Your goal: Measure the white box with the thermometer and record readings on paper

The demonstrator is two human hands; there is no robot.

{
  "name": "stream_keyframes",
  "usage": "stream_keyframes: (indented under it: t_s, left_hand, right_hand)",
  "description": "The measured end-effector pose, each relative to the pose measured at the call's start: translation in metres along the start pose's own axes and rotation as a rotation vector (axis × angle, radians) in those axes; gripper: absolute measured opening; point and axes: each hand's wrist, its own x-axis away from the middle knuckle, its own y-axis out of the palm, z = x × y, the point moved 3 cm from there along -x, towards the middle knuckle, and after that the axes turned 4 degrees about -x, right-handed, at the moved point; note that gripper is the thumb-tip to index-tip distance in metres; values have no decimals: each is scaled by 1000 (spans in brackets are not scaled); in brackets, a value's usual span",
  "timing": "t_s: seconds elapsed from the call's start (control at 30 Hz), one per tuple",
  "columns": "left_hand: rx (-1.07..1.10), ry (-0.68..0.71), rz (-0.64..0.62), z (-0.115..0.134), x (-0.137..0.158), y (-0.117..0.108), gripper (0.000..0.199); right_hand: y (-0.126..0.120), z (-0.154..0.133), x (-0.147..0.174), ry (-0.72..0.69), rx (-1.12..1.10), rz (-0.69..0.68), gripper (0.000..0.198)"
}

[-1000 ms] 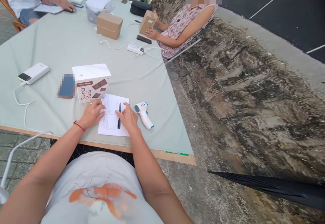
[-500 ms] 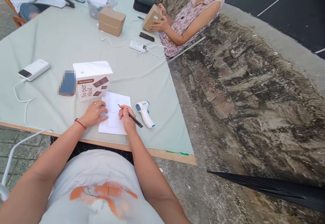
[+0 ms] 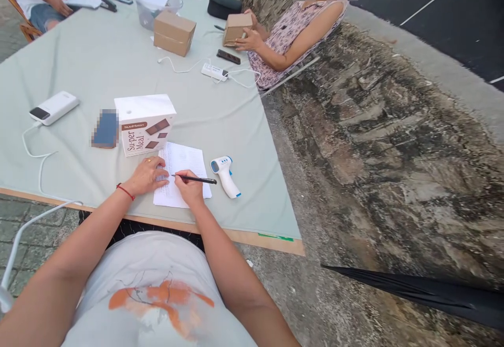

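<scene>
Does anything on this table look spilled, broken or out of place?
Nothing looks spilled or broken. The untidiest thing is perhaps the white cable: it bends loosely from the power bank and hangs over the near edge of the table, left of the left hand, where it might get snagged.

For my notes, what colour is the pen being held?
The pen is black, clearest in head view.

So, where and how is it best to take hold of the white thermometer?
Probably take the thermometer by its narrow handle, from the near right, away from the papers: it lies on the cloth, wider head at far end, handle slanting to near right.
</scene>
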Motion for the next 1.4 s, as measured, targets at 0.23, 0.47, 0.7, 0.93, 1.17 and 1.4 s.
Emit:
stream_keyframes:
  t_s: [0.23,0.47,0.7,0.93,1.17,1.4]
  left_hand:
    - [-3,-10,-6,1,-1,0,27]
    - [4,-26,-21,1,-1,1,28]
    - [6,-29,-22,1,-1,1,28]
    - [12,-31,-30,1,-1,0,27]
    - [15,-34,-37,1,-1,0,27]
    - [19,-26,-23,0,-1,1,27]
  right_hand:
    - [0,-2,1,-3,29,-35,26]
    - [1,-3,1,4,63,-35,27]
    - [2,-3,2,-1,61,-46,23]
    - [2,-1,1,11,38,-26,22]
    - [1,-4,1,19,61,-19,21]
    - [0,-5,1,14,57,-27,21]
